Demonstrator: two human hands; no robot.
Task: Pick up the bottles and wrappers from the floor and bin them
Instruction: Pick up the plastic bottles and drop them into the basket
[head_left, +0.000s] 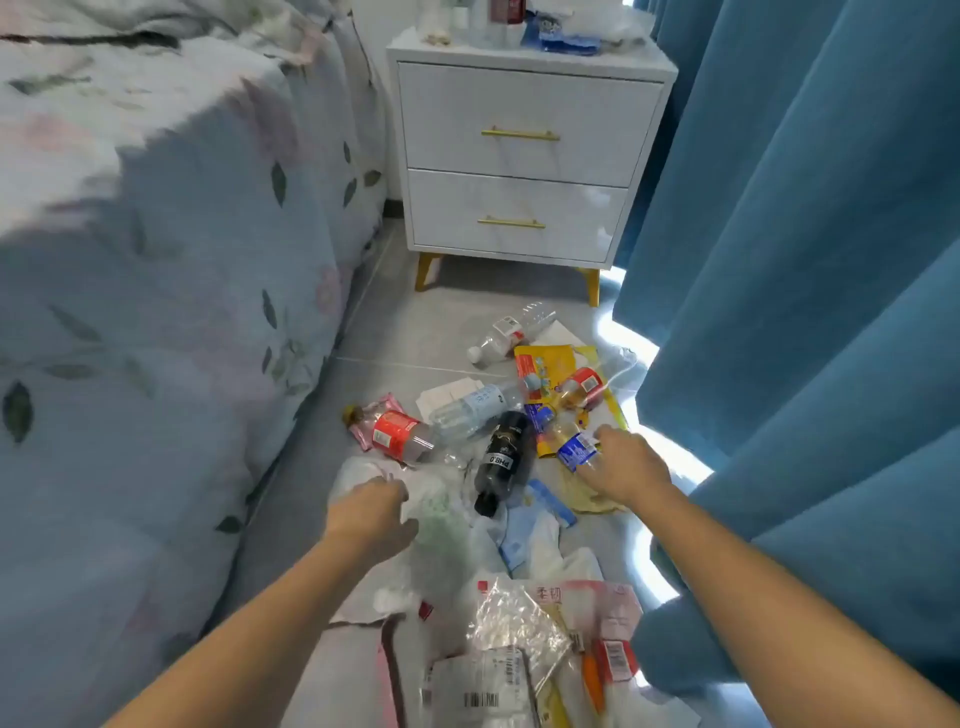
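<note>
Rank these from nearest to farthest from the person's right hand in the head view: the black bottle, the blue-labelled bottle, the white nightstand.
1. Blue-labelled bottle: touching the right hand.
2. Black bottle: left of that hand, mid-pile.
3. White nightstand: far back, beside the bed.

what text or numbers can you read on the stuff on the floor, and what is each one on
"PH8.0": white label on the black plastic bottle lying mid-floor.
"柔韧", roughly; blurred: red characters on the pink-and-white plastic wrapper near the bottom.
Barcode, digits too small: white shipping label on the grey plastic mailer bag.
Red-labelled bottle, blue-labelled bottle at the right hand: print too blurred.
</note>
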